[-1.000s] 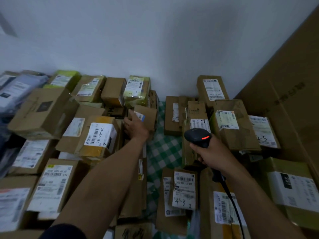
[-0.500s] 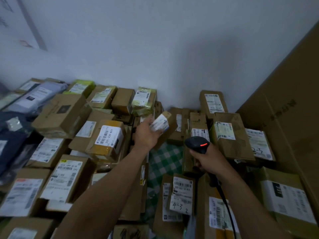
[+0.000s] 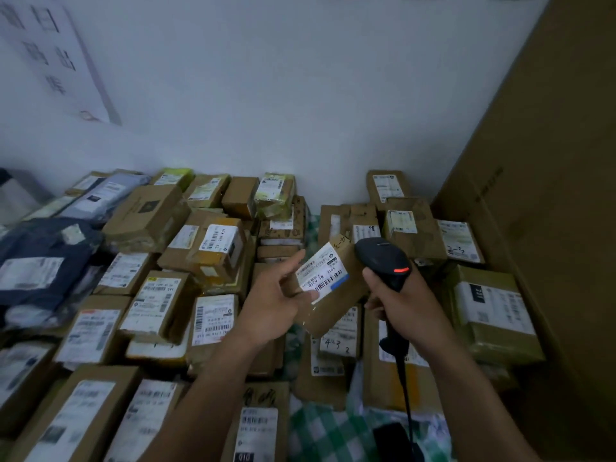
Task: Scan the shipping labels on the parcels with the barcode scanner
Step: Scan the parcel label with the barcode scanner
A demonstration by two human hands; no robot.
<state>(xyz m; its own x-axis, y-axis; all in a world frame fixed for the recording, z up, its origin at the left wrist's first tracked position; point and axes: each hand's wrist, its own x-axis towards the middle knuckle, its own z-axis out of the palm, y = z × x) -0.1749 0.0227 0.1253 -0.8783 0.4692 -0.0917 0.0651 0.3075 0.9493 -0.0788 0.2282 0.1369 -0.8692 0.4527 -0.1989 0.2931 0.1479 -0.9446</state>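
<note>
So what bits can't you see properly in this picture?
Head view:
- Label on the small parcel: print too small to read.
- Scanner window: faces away from the camera.
- Scanner cable: end lost at the bottom edge.
- Small parcel's underside: hidden by the left hand.
- Wall poster: blurred.

Parcel depot; labelled parcels (image 3: 213, 251) heaped wall-to-wall

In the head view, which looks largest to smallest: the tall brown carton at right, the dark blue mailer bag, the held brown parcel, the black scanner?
1. tall brown cardboard carton
2. dark blue plastic mailer bag
3. small brown cardboard parcel and black barcode scanner: look alike, both near the camera, so unranked.
</note>
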